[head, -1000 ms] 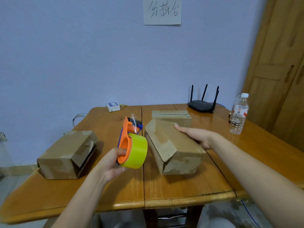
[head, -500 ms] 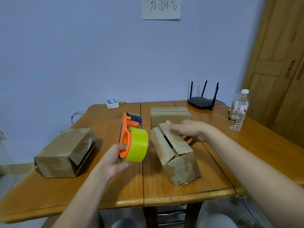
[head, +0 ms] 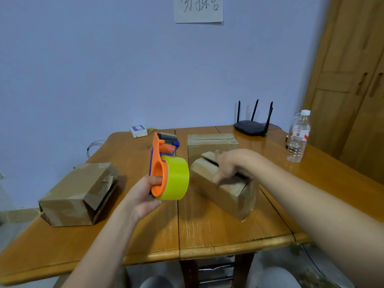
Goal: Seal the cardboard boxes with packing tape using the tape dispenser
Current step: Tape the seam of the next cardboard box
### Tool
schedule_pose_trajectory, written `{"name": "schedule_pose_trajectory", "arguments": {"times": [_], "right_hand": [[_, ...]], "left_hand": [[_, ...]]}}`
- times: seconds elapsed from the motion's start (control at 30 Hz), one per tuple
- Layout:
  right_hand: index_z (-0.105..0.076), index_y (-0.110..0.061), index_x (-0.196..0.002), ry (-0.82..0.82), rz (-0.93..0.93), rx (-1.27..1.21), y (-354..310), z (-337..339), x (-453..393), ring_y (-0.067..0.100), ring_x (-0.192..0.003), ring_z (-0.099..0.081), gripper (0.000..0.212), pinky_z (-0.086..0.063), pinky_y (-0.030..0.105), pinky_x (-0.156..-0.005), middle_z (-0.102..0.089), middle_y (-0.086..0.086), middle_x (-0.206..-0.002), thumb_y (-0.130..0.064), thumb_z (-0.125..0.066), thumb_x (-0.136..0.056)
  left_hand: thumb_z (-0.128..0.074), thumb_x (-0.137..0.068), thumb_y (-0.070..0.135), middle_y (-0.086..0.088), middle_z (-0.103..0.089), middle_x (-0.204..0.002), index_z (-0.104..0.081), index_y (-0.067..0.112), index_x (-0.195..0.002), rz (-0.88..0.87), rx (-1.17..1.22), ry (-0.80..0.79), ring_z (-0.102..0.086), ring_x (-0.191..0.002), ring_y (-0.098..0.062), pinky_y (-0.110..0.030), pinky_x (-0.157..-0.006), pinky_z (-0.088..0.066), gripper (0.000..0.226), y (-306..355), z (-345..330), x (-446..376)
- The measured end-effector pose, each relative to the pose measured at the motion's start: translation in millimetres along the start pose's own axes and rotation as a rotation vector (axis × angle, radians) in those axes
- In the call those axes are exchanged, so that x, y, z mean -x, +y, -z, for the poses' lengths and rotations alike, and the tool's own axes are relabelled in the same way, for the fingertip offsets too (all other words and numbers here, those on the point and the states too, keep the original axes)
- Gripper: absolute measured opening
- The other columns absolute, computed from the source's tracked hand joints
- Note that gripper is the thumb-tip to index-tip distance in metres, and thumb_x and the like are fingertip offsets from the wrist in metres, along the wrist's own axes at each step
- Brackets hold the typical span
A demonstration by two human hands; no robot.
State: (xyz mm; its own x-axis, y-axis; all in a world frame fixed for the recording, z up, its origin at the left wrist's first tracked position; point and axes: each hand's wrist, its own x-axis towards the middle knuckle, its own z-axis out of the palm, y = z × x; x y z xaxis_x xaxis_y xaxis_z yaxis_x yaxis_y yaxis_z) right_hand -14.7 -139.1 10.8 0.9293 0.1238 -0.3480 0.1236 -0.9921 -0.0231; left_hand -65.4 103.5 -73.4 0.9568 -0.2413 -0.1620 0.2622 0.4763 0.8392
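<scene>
A person's left hand (head: 143, 196) gripped an orange tape dispenser (head: 161, 169) loaded with a yellow roll, held above a wooden table (head: 207, 235), while the right hand (head: 230, 165) pressed flat, fingers spread, on the open flaps of a cardboard box (head: 226, 188) just beside it. A second box (head: 212, 143) sat directly behind, and a third box (head: 76, 194) lay well apart at the table's left edge.
</scene>
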Motion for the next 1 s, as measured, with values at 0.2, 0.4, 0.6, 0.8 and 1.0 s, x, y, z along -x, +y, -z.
{"name": "schedule_pose_trajectory", "arguments": {"times": [0.2, 0.4, 0.6, 0.8, 1.0], "right_hand": [[-0.017, -0.009, -0.159, 0.117, -0.129, -0.059, 9.4, -18.4, -10.0, 0.040, -0.141, -0.038, 0.095, -0.022, 0.065, -0.118, -0.035, 0.015, -0.158, -0.055, -0.064, -0.091], [-0.029, -0.017, -0.155, 0.221, -0.172, -0.079, 21.3, -32.9, -24.4, 0.042, -0.135, -0.045, 0.102, -0.027, 0.066, -0.115, -0.046, 0.016, -0.148, -0.059, -0.078, -0.075], [0.003, -0.022, -0.161, 0.185, -0.075, -0.054, 30.5, -35.3, -11.8, 0.043, -0.146, -0.024, 0.125, -0.025, 0.052, -0.118, -0.015, 0.021, -0.163, -0.066, -0.075, -0.074], [0.006, -0.026, -0.161, 0.117, 0.090, -0.057, 30.9, -32.2, -7.2, 0.036, -0.151, -0.015, 0.111, -0.019, 0.050, -0.121, -0.012, 0.011, -0.166, -0.062, -0.066, -0.085], [0.011, -0.034, -0.159, -0.003, 0.353, 0.080, 30.1, -26.4, -5.6, 0.019, -0.155, 0.011, 0.099, 0.013, 0.050, -0.121, 0.010, -0.007, -0.168, -0.035, -0.064, -0.096]], "left_hand": [[-0.089, -0.047, 0.004, -0.021, -0.055, -0.141, -0.049, 0.020, -0.141, -0.007, 0.042, -0.045, -0.055, -0.129, -0.040, -0.055, -0.113, -0.036, 0.104, 4.6, 16.7, -3.8], [-0.092, -0.048, 0.009, -0.022, -0.056, -0.139, -0.048, 0.020, -0.142, -0.018, -0.016, -0.026, -0.055, -0.128, -0.040, -0.058, -0.112, -0.037, 0.105, 4.3, 15.1, -4.5], [-0.090, -0.051, 0.010, -0.020, -0.057, -0.138, -0.050, 0.019, -0.141, -0.052, -0.065, -0.009, -0.056, -0.127, -0.039, -0.059, -0.111, -0.038, 0.099, 14.3, 21.9, -7.4], [-0.079, -0.063, 0.004, -0.021, -0.057, -0.139, -0.050, 0.018, -0.141, -0.066, -0.065, -0.013, -0.055, -0.128, -0.040, -0.060, -0.111, -0.037, 0.084, 19.5, 27.6, -4.2], [-0.081, -0.062, 0.009, -0.022, -0.055, -0.141, -0.051, 0.017, -0.141, -0.093, -0.146, -0.038, -0.053, -0.130, -0.041, -0.062, -0.112, -0.034, 0.084, 29.2, 31.2, 0.5]]}}
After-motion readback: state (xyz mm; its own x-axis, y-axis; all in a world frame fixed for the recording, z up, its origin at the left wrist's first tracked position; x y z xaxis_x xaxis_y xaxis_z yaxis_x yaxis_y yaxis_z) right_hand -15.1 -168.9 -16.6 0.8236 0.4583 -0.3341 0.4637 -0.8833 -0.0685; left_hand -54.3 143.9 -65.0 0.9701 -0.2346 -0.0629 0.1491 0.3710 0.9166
